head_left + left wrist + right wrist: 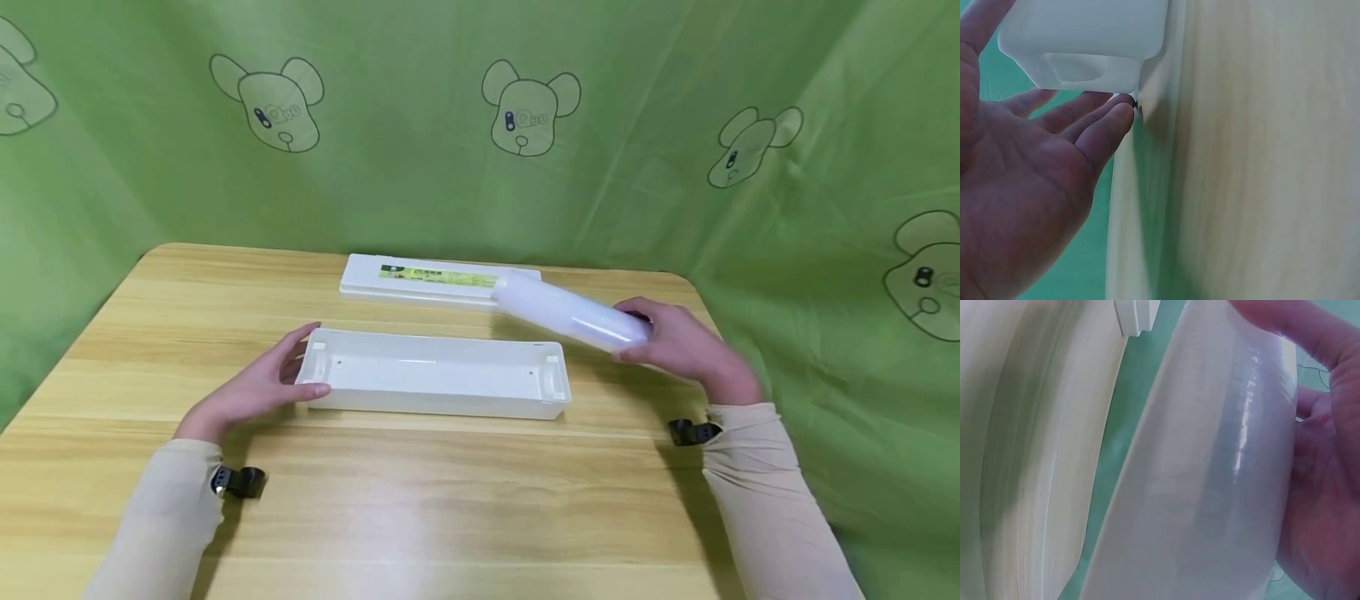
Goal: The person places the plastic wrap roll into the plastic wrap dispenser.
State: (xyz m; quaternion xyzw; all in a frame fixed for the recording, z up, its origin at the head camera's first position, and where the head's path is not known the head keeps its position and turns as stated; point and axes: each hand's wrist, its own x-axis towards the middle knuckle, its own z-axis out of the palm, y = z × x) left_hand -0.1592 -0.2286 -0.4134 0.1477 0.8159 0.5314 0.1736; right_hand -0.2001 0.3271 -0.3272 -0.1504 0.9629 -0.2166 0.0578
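Note:
A long white plastic box [442, 403], its top uncovered, sits on the wooden table with a slotted holder inside each end. My left hand [258, 385] grips the box's left end, thumb at the near corner and fingers at the far side. In the left wrist view those fingers [1110, 128] curl by the underside of the end wall. To the right, my right hand [678, 342] holds a roll of clear plastic wrap [570, 315] by its right end, thumb on the near side. The roll is raised and tilted, its far end overlapping the lid in the head view.
Behind the box lies its white lid [363, 279] with a green and yellow label [438, 275]. A green curtain [405, 192] with printed mouse heads hangs around the wooden table [450, 508]. Each sleeve carries a small black wrist camera [238, 482].

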